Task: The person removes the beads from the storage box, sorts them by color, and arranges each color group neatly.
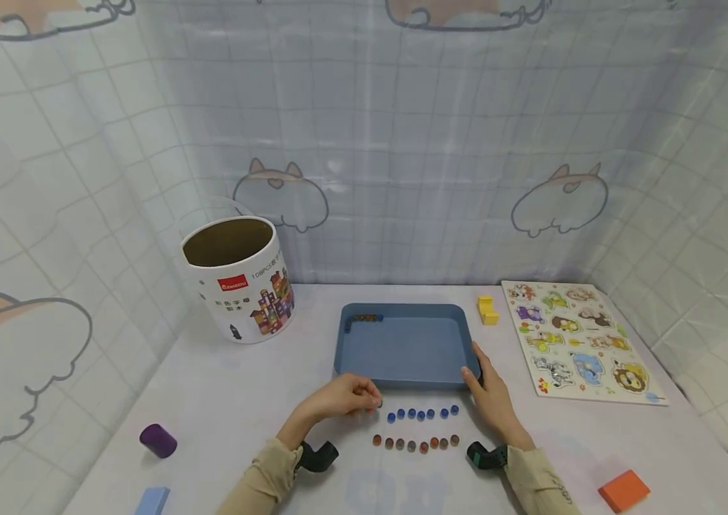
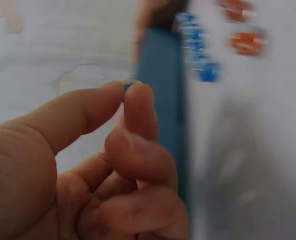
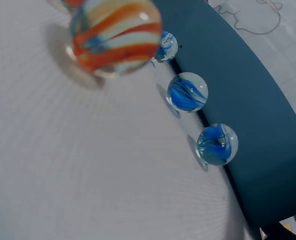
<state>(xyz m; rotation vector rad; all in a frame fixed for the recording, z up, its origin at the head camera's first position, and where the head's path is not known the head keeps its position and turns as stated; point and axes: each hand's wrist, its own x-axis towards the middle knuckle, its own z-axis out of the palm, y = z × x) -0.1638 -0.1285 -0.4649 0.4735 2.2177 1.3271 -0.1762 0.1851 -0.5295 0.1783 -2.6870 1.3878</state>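
My left hand [image 1: 347,395] pinches a small blue marble [image 2: 127,90] between thumb and index finger, just in front of the near wall of a blue tray [image 1: 405,350]. Most of that marble is hidden by the fingertips. At the tray's near right corner, my right hand [image 1: 494,399] holds the rim, thumb over the edge and fingers along the outer side. In the tray's far left corner lie several marbles [image 1: 367,318]. A row of clear marbles with blue swirls [image 3: 187,92] lies before the tray, and nearer me runs a row of orange-swirled marbles [image 3: 115,37].
A large white bucket [image 1: 242,286] stands at the back left. To the right lie an animal puzzle board [image 1: 586,343] and a yellow block [image 1: 487,310]. An orange block [image 1: 624,491], a purple cylinder [image 1: 158,440] and a light blue block [image 1: 152,501] lie nearer the front.
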